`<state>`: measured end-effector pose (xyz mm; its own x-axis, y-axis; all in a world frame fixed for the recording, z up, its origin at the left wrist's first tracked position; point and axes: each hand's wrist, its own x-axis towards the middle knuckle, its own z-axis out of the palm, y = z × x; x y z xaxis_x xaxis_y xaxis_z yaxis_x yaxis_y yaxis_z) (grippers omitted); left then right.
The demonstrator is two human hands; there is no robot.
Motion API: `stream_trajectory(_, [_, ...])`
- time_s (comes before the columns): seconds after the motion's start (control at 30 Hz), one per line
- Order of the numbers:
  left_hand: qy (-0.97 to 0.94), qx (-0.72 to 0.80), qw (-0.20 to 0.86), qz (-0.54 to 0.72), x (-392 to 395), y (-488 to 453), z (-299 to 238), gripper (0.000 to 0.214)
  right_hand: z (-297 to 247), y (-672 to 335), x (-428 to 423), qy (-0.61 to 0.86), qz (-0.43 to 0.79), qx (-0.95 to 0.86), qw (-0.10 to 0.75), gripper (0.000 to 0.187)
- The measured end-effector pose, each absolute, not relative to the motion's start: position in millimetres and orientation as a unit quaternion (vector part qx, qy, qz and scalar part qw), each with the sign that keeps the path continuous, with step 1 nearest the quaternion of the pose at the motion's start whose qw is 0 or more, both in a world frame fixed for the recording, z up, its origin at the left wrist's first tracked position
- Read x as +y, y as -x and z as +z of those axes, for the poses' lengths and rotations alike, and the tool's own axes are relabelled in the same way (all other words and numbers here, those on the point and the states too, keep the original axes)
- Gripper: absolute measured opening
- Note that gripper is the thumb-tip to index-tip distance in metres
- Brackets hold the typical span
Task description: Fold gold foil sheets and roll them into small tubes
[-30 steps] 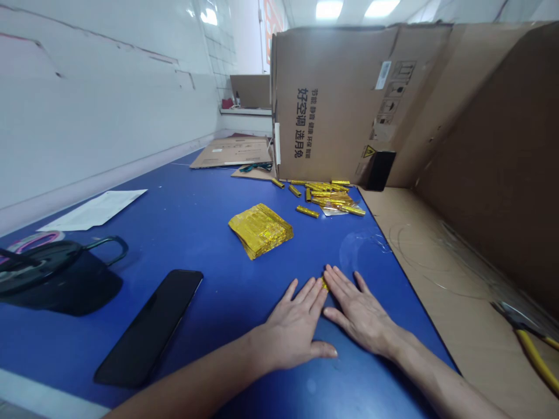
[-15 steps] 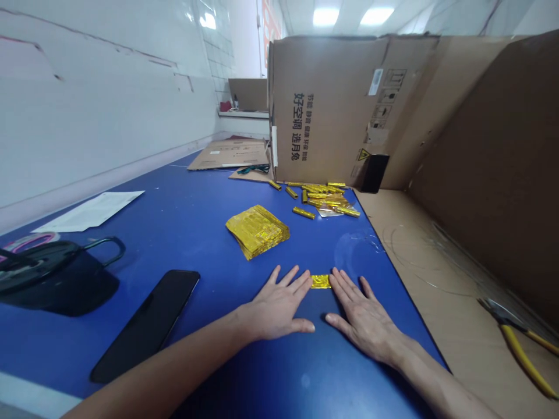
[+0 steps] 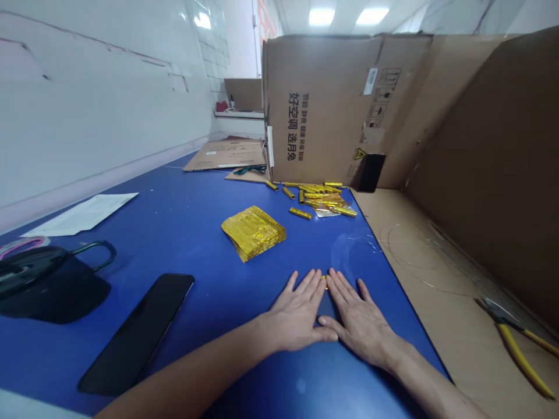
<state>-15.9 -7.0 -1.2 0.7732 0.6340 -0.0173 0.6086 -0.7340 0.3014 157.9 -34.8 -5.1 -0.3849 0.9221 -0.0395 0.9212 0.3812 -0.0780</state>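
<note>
My left hand (image 3: 298, 311) lies flat with fingers stretched out, its fingertips over a small piece of gold foil paper (image 3: 324, 279). Flat beside it is my right hand (image 3: 358, 311), its fingertips on the same piece from the other side. Only a sliver of the foil shows between the fingers, and the thumbs meet or overlap. Beyond my hands sits a stack of gold foil sheets (image 3: 253, 233). Several rolled gold foil tubes (image 3: 300, 213) lie farther back, some on a loose heap near the carton.
A large cardboard carton (image 3: 323, 116) stands at the back and right. On the left are a black phone (image 3: 137, 334), a dark lidded mug (image 3: 52, 285) and white paper (image 3: 82, 214). Pliers with yellow handles (image 3: 519, 346) and thin wire lie on cardboard at right.
My left hand has slid right toward my right hand, covering most of the gold foil that was visible between them. The view has shifted slightly.
</note>
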Motion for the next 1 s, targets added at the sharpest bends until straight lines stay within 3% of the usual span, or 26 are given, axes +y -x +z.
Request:
stream_trajectory(0.33, [-0.93, 0.341, 0.126, 0.046, -11.5, 41.5, -1.1, 0.087, 1.3, -163.3, -31.6, 0.549, 0.056, -0.834, -0.007, 0.07])
stream_trajectory(0.5, [-0.931, 0.34, 0.128, 0.047, -12.3, 38.9, -0.7, 0.087, 3.1, -173.4, -25.5, 0.616, 0.03, -0.787, -0.016, 0.076])
stream_trajectory(0.63, [-0.929, 0.343, 0.13, 0.042, -11.9, 38.2, 0.0, 0.087, 13.2, -161.5, -23.3, 0.64, -0.003, -0.768, 0.016, 0.075])
stream_trajectory(0.8, [-0.928, 0.342, 0.141, 0.039, -11.1, 37.4, 0.0, 0.087, 14.7, -131.2, -34.0, 0.511, 0.073, -0.856, 0.032, 0.07])
stream_trajectory(1.0, [-0.927, 0.345, 0.137, 0.042, -13.9, 38.9, 1.1, 0.085, -0.4, -155.1, -31.8, 0.535, 0.052, -0.843, 0.024, 0.069])
